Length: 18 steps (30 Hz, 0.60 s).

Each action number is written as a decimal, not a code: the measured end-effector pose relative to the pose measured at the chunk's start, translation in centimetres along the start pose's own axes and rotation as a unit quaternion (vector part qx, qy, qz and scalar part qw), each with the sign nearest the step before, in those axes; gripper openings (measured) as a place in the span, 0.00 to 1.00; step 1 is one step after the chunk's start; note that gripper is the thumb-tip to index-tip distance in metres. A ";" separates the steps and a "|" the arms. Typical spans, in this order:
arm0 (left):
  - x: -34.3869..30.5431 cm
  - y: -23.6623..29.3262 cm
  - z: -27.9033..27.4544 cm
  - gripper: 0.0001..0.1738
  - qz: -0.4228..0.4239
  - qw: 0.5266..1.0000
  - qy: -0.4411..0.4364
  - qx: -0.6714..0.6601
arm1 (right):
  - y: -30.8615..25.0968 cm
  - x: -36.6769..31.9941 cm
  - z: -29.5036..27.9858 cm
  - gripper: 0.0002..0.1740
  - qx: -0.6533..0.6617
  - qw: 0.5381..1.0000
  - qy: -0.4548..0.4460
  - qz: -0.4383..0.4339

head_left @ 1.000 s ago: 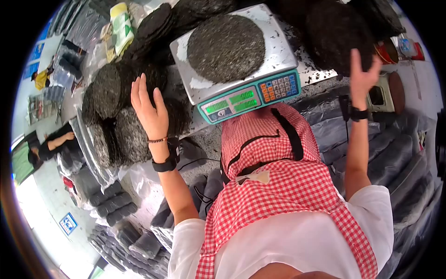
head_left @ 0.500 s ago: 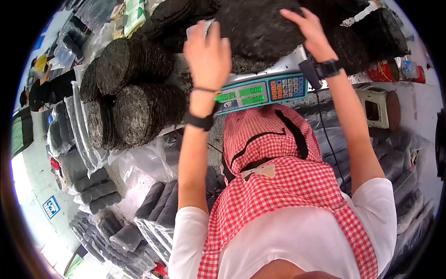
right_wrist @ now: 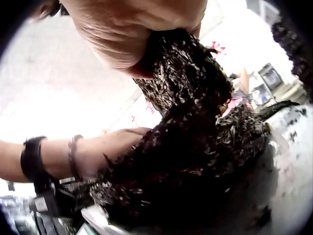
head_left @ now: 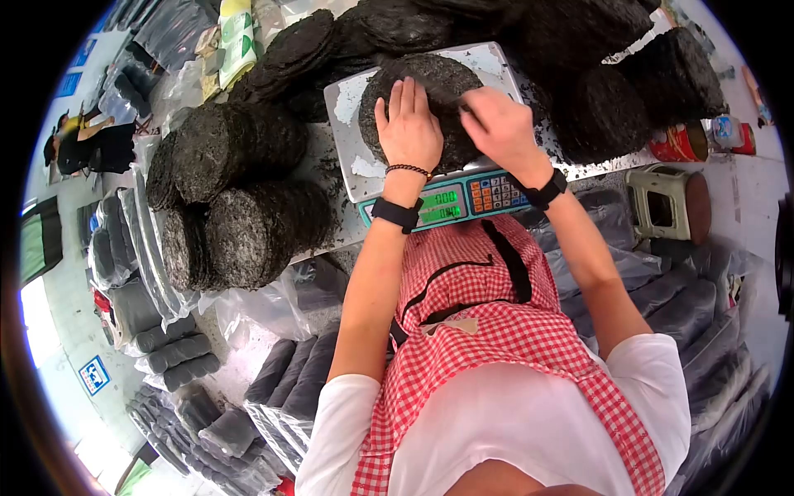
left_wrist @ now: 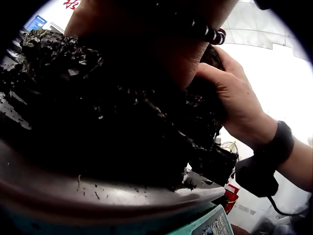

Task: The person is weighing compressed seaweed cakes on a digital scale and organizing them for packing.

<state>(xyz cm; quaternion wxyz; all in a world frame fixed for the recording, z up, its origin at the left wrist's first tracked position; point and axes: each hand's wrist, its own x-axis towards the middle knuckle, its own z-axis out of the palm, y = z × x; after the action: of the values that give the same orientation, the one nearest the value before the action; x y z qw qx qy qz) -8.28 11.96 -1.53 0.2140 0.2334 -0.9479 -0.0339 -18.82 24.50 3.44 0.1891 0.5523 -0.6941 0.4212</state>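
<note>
A thick round stack of dried seaweed (head_left: pixel 380 107) lies on the metal pan of a teal electronic scale (head_left: pixel 347 169). My left hand (head_left: pixel 411 136) rests on the stack with its fingers extended. At the stack's right side, my right hand (head_left: pixel 504 136) has its fingers curled. In the right wrist view, the right hand (right_wrist: pixel 142 39) grips a bunch of dark seaweed (right_wrist: pixel 188 73) that bends upward from the stack. The left wrist view shows the right hand (left_wrist: pixel 239 100) beyond the stack, its thumb over the seaweed edge.
Upright rolls of seaweed discs (head_left: pixel 256 219) stand left of the scale. More stacks (head_left: pixel 604 112) crowd its right and far sides. A red tin (head_left: pixel 680 143) and a stool (head_left: pixel 662 202) are at right. Bagged dark bundles (head_left: pixel 281 372) lie below.
The right hand came in from the far right to the scale, with more dark seaweed near it midway. The left hand moved from beside the scale onto the stack, which is now thicker.
</note>
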 end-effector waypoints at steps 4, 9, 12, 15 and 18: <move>-0.9 -0.3 -0.8 0.27 -0.072 0.997 -0.007 0.029 | 3.6 -2.5 -3.9 0.21 0.212 0.841 0.313 0.388; -0.5 -5.1 -3.9 0.27 -0.001 0.990 0.010 -0.143 | 14.8 -8.5 -12.0 0.24 0.244 0.737 0.440 0.452; 0.0 -7.9 -8.8 0.26 -0.018 0.994 0.054 -0.088 | 22.0 -13.3 -15.7 0.42 -0.138 0.780 0.288 0.538; -2.9 -11.6 -11.2 0.27 -0.070 0.991 0.074 -0.091 | 20.8 -15.0 -18.3 0.44 -0.346 0.851 0.186 0.349; -5.2 -12.9 -11.0 0.27 -0.102 0.988 0.064 -0.094 | 15.7 -14.3 -15.7 0.33 -0.133 0.905 0.178 0.362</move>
<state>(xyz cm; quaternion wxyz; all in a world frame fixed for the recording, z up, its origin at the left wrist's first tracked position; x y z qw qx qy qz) 6.03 3.29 4.26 0.2911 0.3090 -0.8961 -0.1298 -32.03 46.16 -3.87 0.2155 0.1483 -0.8509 0.4557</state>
